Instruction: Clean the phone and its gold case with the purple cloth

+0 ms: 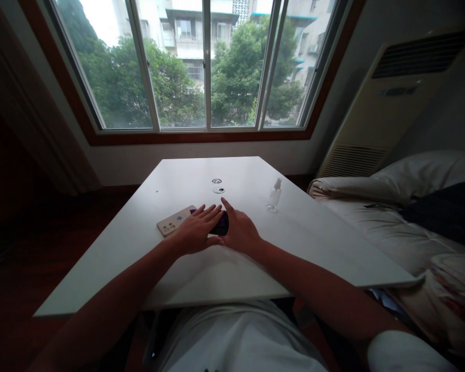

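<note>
My left hand [197,231] lies flat on the white table [147,232], fingers stretched out, partly over a beige phone case [172,222] and touching a dark purple object [220,225]. My right hand [238,230] rests beside it, fingers curved around that dark object from the right. Most of the dark object is hidden between the two hands.
A small clear spray bottle [274,196] stands upright on the table to the right of my hands. Two small round items [217,185] lie farther back. A bed with white bedding [406,206] is at the right; a large window [205,67] is ahead.
</note>
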### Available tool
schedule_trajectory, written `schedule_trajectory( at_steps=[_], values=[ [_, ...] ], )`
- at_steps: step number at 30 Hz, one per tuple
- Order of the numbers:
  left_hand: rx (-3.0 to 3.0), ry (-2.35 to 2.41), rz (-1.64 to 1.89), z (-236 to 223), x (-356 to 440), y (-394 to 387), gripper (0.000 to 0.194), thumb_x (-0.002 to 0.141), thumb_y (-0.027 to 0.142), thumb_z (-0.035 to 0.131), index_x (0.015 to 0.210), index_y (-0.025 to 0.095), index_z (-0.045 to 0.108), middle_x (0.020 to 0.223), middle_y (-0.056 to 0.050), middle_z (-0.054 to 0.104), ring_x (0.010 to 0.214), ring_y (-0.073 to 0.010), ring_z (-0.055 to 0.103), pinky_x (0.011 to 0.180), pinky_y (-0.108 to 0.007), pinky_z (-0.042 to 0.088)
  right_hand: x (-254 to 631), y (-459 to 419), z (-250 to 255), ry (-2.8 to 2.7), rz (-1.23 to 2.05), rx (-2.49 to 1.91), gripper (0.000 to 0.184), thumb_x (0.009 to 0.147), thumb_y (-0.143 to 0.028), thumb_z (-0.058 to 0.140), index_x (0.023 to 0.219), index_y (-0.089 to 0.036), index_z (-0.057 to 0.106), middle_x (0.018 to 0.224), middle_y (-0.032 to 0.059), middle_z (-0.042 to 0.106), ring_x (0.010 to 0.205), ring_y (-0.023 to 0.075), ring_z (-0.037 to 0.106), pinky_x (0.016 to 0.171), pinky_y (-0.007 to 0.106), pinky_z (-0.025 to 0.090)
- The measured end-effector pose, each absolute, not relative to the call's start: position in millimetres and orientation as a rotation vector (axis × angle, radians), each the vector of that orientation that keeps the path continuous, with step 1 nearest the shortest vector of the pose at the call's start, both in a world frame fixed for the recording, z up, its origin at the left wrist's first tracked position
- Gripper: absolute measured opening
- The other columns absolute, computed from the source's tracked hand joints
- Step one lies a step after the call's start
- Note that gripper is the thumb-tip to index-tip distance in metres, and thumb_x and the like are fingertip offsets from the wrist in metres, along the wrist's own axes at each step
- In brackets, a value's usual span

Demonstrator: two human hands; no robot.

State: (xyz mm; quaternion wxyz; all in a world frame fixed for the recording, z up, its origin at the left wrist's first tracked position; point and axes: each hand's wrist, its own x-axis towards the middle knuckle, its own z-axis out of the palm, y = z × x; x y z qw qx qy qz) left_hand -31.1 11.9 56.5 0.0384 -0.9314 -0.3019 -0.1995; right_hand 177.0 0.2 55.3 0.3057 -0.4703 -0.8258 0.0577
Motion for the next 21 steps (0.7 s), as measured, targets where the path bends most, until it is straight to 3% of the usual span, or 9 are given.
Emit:
schedule_trajectory(
  at_steps=[5, 12, 21],
  values=[
    [-2.842, -0.941, -0.618, 54.8, -30.4, 14.2, 0.104, 0.086, 0.076, 0.055, 0.163, 0.017, 0.016, 0.165, -0.016, 0.021, 0.155, -0.0306, 0.019, 0.127, -0.048, 0.011, 178.6, 2.9, 60.9, -2.181, 0.102, -1.263, 0.103, 0.075, -0.026, 0.068, 0.162, -0.016, 0.014, 0.12, 0.0181, 0.064, 0.104, 0.0343, 0.059, 0.097, 0.048, 0.042],
    [-2.82, -0.971, -0.644, 57.4, -33.7, 14.4, 0.092, 0.092, 0.064, 0.058, 0.163, 0.022, 0.017, 0.166, -0.013, 0.021, 0.154, -0.0316, 0.02, 0.126, -0.052, 0.013, 189.0, 9.6, 70.3, -2.123, 0.095, -1.351, 0.108, 0.073, -0.028, 0.071, 0.162, -0.02, 0.011, 0.115, 0.0161, 0.065, 0.098, 0.0336, 0.061, 0.087, 0.044, 0.046],
    [-2.735, -1.08, -0.529, 56.6, -30.5, 13.3, 0.083, 0.099, 0.059, 0.047, 0.163, 0.022, 0.011, 0.168, -0.009, 0.013, 0.156, -0.0278, 0.01, 0.127, -0.054, 0.014, 203.5, 25.2, 72.7, -1.97, -0.027, -1.484, 0.111, 0.071, -0.028, 0.075, 0.161, -0.022, 0.012, 0.108, 0.0101, 0.066, 0.091, 0.0278, 0.063, 0.076, 0.036, 0.049]
  ],
)
